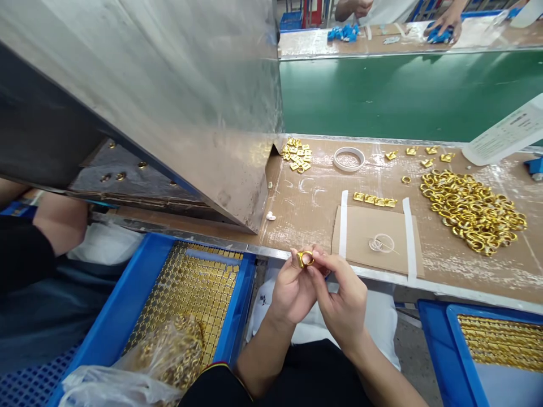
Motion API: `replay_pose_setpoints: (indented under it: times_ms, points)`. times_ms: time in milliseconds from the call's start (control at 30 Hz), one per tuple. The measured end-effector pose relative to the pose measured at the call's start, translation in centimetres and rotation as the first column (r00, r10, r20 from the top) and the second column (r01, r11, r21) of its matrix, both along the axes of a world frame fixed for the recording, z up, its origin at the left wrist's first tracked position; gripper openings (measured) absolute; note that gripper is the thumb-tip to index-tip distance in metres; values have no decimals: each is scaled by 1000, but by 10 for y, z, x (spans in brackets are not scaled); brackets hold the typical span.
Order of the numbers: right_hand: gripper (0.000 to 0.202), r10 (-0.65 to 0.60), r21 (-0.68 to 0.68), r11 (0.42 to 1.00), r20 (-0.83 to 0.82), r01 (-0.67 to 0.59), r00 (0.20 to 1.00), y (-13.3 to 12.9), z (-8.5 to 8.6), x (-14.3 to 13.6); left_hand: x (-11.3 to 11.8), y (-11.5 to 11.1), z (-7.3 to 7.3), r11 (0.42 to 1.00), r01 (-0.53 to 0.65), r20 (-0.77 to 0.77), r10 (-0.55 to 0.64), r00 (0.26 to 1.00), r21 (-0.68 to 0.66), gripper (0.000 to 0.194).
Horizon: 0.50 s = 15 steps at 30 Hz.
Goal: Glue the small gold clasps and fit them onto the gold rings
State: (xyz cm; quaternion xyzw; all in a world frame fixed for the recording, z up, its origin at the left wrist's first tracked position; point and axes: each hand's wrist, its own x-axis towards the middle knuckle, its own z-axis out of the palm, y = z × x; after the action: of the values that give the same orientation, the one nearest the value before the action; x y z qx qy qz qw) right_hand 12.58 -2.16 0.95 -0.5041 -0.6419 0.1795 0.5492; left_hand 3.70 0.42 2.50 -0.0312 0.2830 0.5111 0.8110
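Note:
A gold-coloured ring (301, 260) is held upright between the fingertips of both hands, just in front of the bench edge. My left hand (291, 294) pinches it from the left with thumb and finger. From the right, the thumb and fingertips of my right hand (344, 297) press on its other side. Behind the hands, a cardboard pad (360, 234) taped to the bench carries a loose coil of clear thread (382, 244). Along the pad's far edge runs a short row of gold square pieces (375, 200). A large heap of gold rings (473, 212) lies to the right.
A metal housing (203, 107) stands at left. Small gold pieces (297, 154), a tape roll (348, 159) and a tilted white bottle (504, 131) lie along the bench. Blue trays (237, 316) of gold pieces flank me. Beyond the green belt (403, 96), another person's hand (450, 22) touches blue items.

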Motion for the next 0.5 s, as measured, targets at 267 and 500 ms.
replay_pose_setpoints:
  times_ms: [267,500]
  points:
    - [19,-31,11,999,-14,31,999,4,1,-6,0,4,5,994,-53,8,54,999,-99,50]
    - [17,-7,-29,1000,4,7,1000,7,0,-7,-5,6,4,990,-76,9,77,997,-115,49]
